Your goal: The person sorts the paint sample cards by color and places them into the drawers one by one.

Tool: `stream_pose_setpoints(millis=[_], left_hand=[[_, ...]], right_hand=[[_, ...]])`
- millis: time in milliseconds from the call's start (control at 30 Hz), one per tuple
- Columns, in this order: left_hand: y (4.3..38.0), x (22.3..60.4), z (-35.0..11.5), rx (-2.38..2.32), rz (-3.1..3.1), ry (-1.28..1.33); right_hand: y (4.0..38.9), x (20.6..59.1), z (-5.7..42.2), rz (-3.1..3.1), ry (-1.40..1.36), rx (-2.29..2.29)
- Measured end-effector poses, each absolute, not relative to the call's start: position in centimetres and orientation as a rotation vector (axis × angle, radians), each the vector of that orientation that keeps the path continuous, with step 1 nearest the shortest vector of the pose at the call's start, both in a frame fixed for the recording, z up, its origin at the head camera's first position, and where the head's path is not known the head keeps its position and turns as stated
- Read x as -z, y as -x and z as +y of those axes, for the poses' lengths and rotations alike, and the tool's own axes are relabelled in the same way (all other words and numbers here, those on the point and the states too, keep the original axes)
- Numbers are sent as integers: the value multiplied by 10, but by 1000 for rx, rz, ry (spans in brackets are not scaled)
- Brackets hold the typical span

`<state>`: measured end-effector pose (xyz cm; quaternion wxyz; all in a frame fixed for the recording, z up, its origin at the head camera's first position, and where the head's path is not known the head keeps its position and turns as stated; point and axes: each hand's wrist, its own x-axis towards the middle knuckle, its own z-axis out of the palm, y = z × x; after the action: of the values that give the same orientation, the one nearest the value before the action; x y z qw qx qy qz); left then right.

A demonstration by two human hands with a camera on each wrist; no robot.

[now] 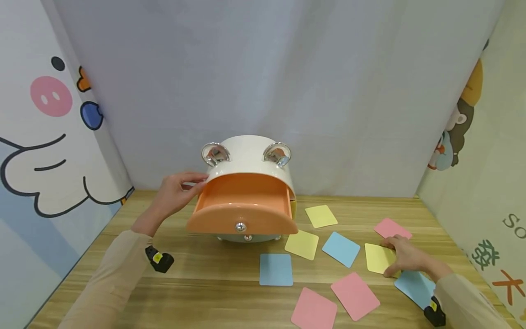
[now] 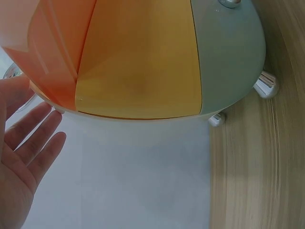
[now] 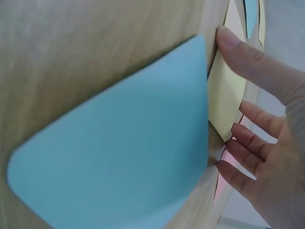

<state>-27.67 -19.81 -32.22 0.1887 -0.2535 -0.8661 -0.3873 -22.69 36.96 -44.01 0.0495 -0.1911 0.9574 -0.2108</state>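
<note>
Loosely, the right hand (image 1: 407, 257) straddles a yellow card (image 1: 377, 258), thumb spread wide.

a wood-grained bench (image 1: 197, 292) is carrying a white drawer cabinet (image 1: 250, 157), which is standing on shiny metal feet (image 2: 267, 86). in front and toward the right, three yellow cards (image 1: 321, 216), three blue cards (image 1: 276, 269) and three pink cards (image 1: 355, 296) are lying scattered, one pink card running past the head view's lower edge.
</note>
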Motion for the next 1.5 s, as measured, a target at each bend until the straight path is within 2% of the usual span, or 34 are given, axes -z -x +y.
stream_pose_setpoints(millis=[167, 567, 800, 1167, 1500], left_hand=[[277, 323, -198, 1099, -2420, 730], [277, 322, -198, 1112, -2422, 731], [276, 321, -198, 1102, -2410, 736], [278, 323, -199, 1100, -2401, 748], [278, 323, -198, 1081, -2400, 747]], right_hand=[[233, 440, 369, 2905, 606, 632], [245, 427, 377, 2679, 686, 983], [248, 412, 383, 2479, 533, 1121], [254, 358, 383, 2390, 558, 1197], [259, 309, 346, 2461, 593, 1214]])
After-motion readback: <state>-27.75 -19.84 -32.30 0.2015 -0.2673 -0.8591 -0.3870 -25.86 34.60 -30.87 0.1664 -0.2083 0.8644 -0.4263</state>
